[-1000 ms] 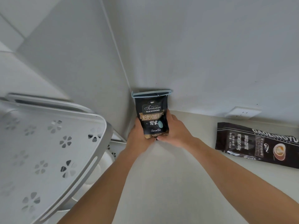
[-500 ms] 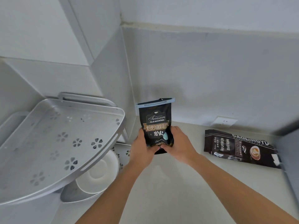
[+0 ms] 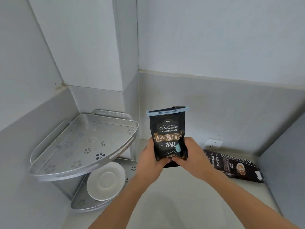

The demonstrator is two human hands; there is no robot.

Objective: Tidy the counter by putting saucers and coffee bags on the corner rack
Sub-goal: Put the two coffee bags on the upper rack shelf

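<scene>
So one saucer (image 3: pixel 105 180) sits on the rack (image 3: pixel 82 142); both hands (image 3: pixel 151 160) (image 3: pixel 191 156) clasp a bag (image 3: pixel 167 136), another bag (image 3: pixel 231 166) waits.

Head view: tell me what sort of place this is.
Probably a home kitchen counter corner: a metal corner rack holding a white saucer, coffee bags on the counter, and a wall socket.

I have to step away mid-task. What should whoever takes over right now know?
Left hand and right hand: both grip the lower part of the upright Blue Mountain coffee bag, clip on top.
Done: a white saucer sits on the corner rack's lower shelf.
Left: shelve the held bag; the top shelf is bare. Then the second coffee bag, lying on the counter to the right.
</scene>
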